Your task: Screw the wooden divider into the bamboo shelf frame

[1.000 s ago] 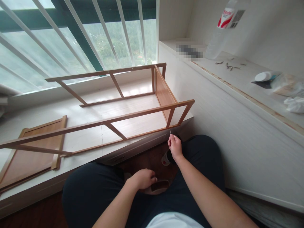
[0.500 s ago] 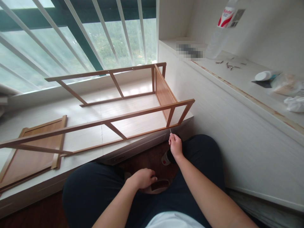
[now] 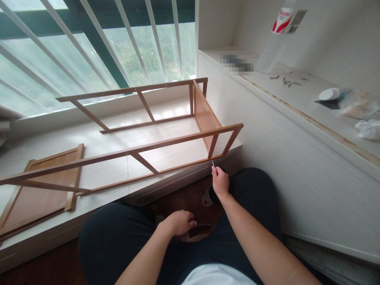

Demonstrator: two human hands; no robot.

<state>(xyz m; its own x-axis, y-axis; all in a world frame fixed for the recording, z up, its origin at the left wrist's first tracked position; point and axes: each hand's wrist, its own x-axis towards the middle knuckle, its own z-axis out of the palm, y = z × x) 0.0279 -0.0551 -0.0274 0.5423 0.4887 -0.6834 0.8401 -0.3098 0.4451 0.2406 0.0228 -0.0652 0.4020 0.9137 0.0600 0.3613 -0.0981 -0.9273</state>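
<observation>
The right hand [image 3: 220, 183] is pinched shut on a thin metal key [image 3: 213, 164], whose tip points up at 11 o'clock and meets the lower rail of the wooden frame [image 3: 154, 148] near its right corner. The frame lies on its side on the pale ledge [image 3: 113, 138] under the window [image 3: 89, 43], its solid end panel [image 3: 204, 116] standing at the right end, at 12 o'clock from the right hand.

The left hand [image 3: 178, 223] rests lower, at 7 o'clock from the right one, between the person's dark-clad knees. Its fingers curl loosely closed over a small brown piece [image 3: 197, 232] lying there (what that piece is, the view does not make clear).

Just below the right hand, partly hidden by it, sits a small dark object with a white patch [image 3: 207, 198] on the wooden floor [image 3: 190, 194].

A loose wooden panel [image 3: 38, 194] lies flat on the ledge at the far left, near the frame's left end.

At 2 o'clock, a higher shelf [image 3: 297, 103] carries a clear bottle [image 3: 274, 39] with a red and white label, a few small metal fittings [image 3: 286, 81], a white cap-like thing [image 3: 329, 94] and crumpled plastic [image 3: 366, 118].
</observation>
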